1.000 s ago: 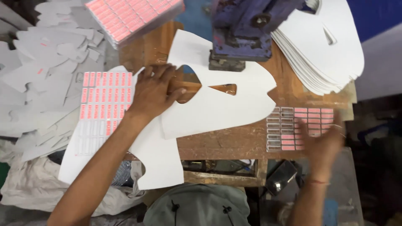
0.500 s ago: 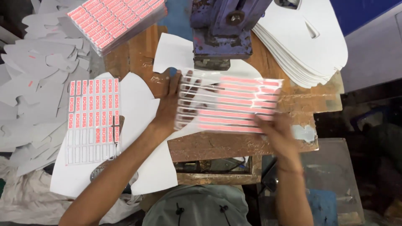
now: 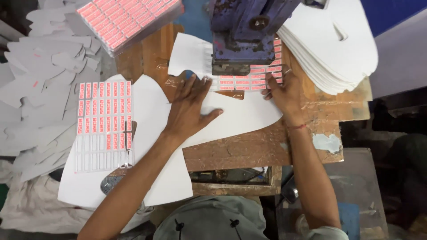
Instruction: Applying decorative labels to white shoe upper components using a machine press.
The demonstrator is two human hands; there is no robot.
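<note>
My left hand (image 3: 190, 108) lies flat, fingers spread, on a white cut cardboard piece (image 3: 240, 116) on the wooden bench (image 3: 249, 149). My right hand (image 3: 284, 92) presses its fingers on a clear sheet of pink labels (image 3: 249, 81) that is slid under the head of a blue press machine (image 3: 247, 31). Most of that label sheet is hidden beneath the machine. The sheet rests on top of the white piece.
A second label sheet (image 3: 104, 126), partly used, lies left on more white pieces. A stack of label sheets (image 3: 129, 20) sits at the upper left. A pile of white cut pieces (image 3: 338, 49) is at the upper right. Loose offcuts (image 3: 35, 75) cover the left.
The pink label sheet, carried over the white piece half a second ago, now lies under the press head. My right hand moved up to the machine; my left hand stayed on the white piece.
</note>
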